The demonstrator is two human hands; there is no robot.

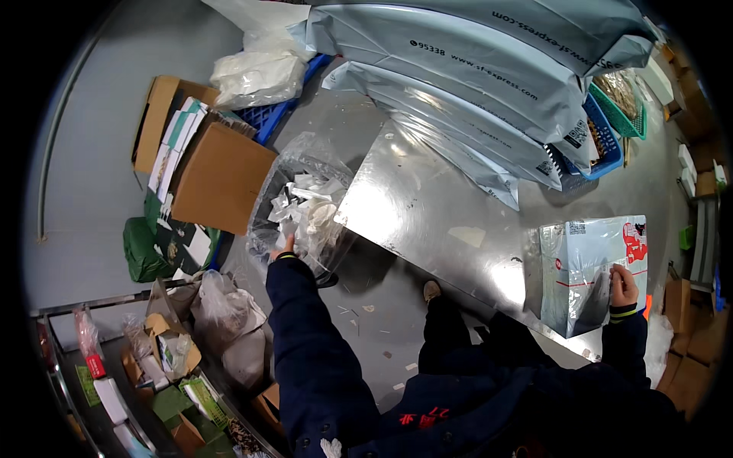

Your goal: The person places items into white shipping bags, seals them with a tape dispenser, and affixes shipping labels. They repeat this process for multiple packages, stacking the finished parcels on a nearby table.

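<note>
My left hand (284, 246) reaches over the lined bin (259, 217) of white paper and plastic scraps (309, 198); its fingers partly disappear against the pale scraps, so I cannot tell what they hold. My right hand (621, 281) is closed in a pinch on the front of a pale grey wrapped parcel (574, 271) with red printing, at a small strip of film or label. That parcel rests at the right end of the steel table (427, 206). Large grey shipping bags (466, 69) lie across the table's far side.
Cardboard boxes (217, 175) and green bags (143, 248) stand left of the bin, with a shelf of packaged goods (111, 401) below. Blue (607, 153) and green (628, 114) baskets sit at back right. More boxes (678, 305) line the right. My feet (431, 290) are by the table's near edge.
</note>
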